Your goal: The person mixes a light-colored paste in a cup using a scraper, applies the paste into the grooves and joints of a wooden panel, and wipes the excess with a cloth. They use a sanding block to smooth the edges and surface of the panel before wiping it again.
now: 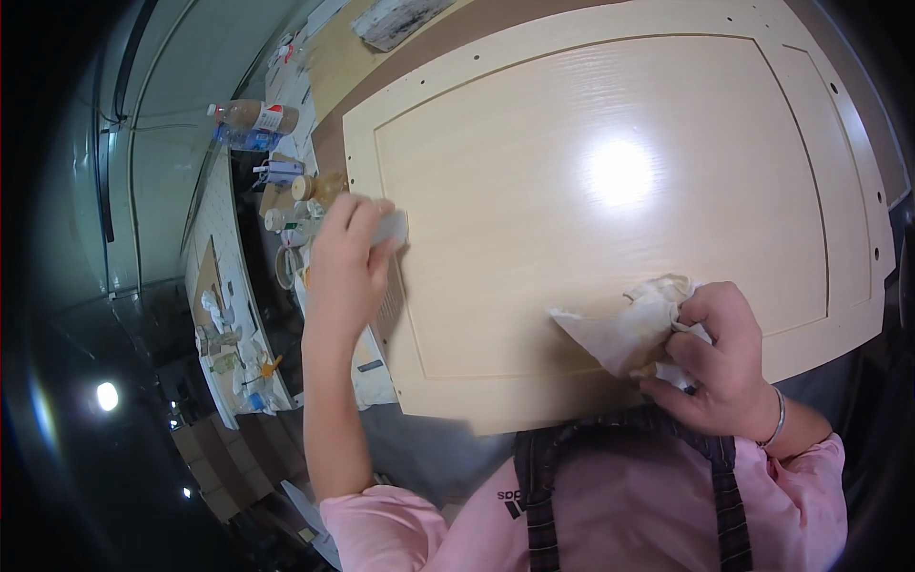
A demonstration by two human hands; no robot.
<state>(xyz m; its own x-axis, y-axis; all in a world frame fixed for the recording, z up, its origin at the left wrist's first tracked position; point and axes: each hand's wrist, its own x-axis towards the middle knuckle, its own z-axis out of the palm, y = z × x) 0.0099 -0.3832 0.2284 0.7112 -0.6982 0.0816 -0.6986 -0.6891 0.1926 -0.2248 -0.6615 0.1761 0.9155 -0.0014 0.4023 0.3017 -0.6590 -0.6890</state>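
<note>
By the near edge of the pale panel (515,210), right of middle, I see the right hand (715,353) clutching a crumpled white cloth (624,329), probably light, limp and best gripped by its bunched end, while at the left edge the left hand (351,253) pinches a blurred grey piece (393,229).

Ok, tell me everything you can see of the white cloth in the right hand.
The white cloth looks thin and soft, off-white with yellowish patches toward its upper edge. It is crumpled and bunched, gripped between the thumb and fingers of the right hand, with one loose corner pointing left. It is over the near, right-hand part of the pale panel; whether it touches that surface or hangs just above it, I can't tell.
</note>
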